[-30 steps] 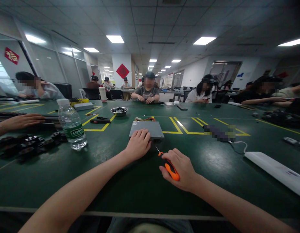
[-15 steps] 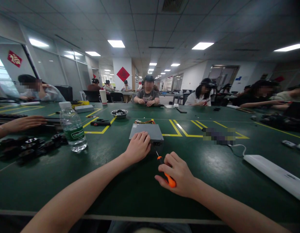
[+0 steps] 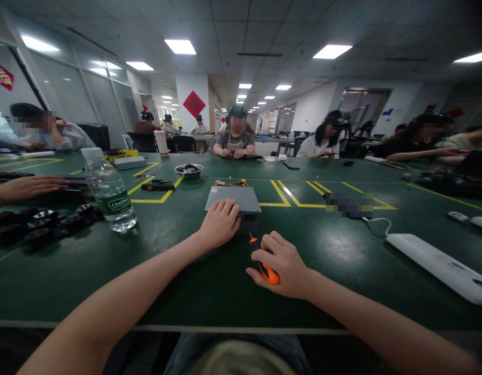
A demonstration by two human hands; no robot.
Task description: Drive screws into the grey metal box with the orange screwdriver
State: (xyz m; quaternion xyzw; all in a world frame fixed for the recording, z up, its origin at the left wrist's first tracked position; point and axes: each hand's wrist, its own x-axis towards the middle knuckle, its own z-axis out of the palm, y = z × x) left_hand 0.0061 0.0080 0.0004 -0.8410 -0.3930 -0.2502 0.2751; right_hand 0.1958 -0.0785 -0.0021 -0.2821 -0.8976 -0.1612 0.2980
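Observation:
A grey metal power supply unit (image 3: 243, 197) lies on the green table in front of me, its socket face turned my way and coloured cables behind it. My left hand (image 3: 220, 221) grips its near left part, fingers across the top and the thumb side at the front. In my right hand (image 3: 282, 265) is a screwdriver (image 3: 269, 273) with an orange and black handle, wrapped loosely by the fingers. Its thin shaft points at the unit's front, the tip a little short of it.
A water bottle (image 3: 110, 192) stands left, beside black parts (image 3: 41, 224) and another person's hand (image 3: 34, 186). Beyond are a metal bowl (image 3: 189, 172) of small pieces and a dark tool (image 3: 158, 185). A white power strip (image 3: 436, 265) lies right. Several people sit around.
The view has tilted down, so everything sits higher in the picture. The screwdriver tip has drawn slightly back from the power supply unit. My left hand stays on the unit.

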